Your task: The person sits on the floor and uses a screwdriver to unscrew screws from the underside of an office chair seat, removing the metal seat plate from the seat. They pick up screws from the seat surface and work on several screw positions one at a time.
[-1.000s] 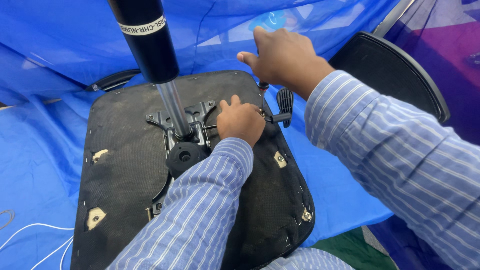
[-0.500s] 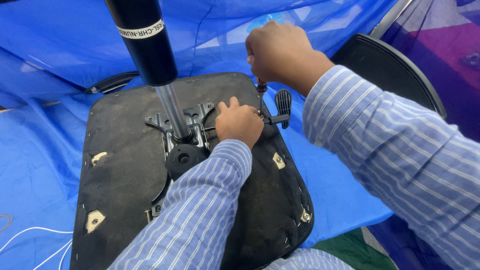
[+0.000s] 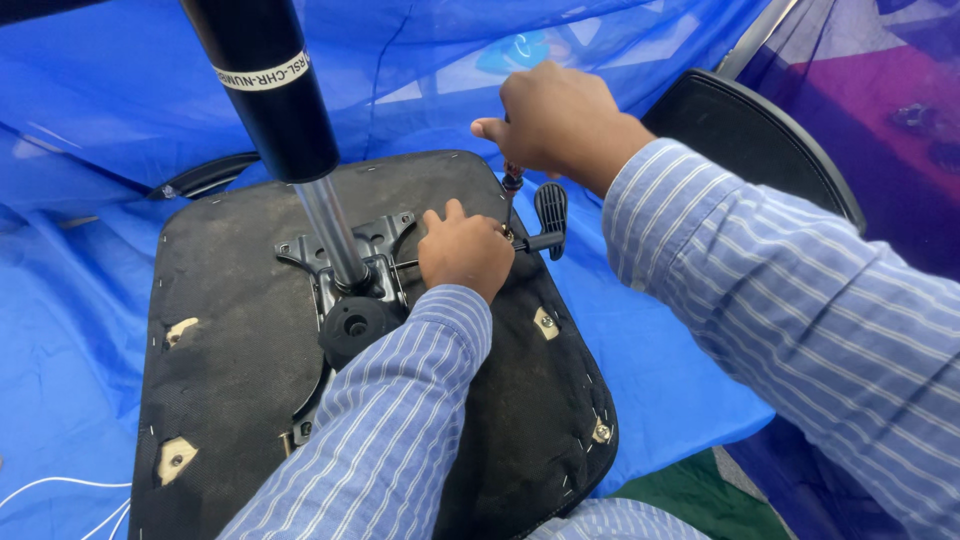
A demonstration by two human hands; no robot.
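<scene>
- The screwdriver (image 3: 510, 190) stands nearly upright at the far right edge of the upturned chair seat (image 3: 230, 330), its tip down by the metal plate (image 3: 345, 255).
- The right hand (image 3: 555, 120) sits directly on top of it, fingers curled tight round the handle.
- The left hand (image 3: 465, 250) lies just near and left of the tip, fingers closed and pressed down beside the black lever (image 3: 548, 215).
- The gas cylinder (image 3: 270, 90) rises left of both hands.

You had two hands at work, the left hand (image 3: 464, 250) and the right hand (image 3: 552, 117), over one upturned seat base (image 3: 230, 340), with one gas cylinder (image 3: 268, 90), one screwdriver (image 3: 510, 185), one lever (image 3: 548, 215) and one round knob (image 3: 352, 328).
</scene>
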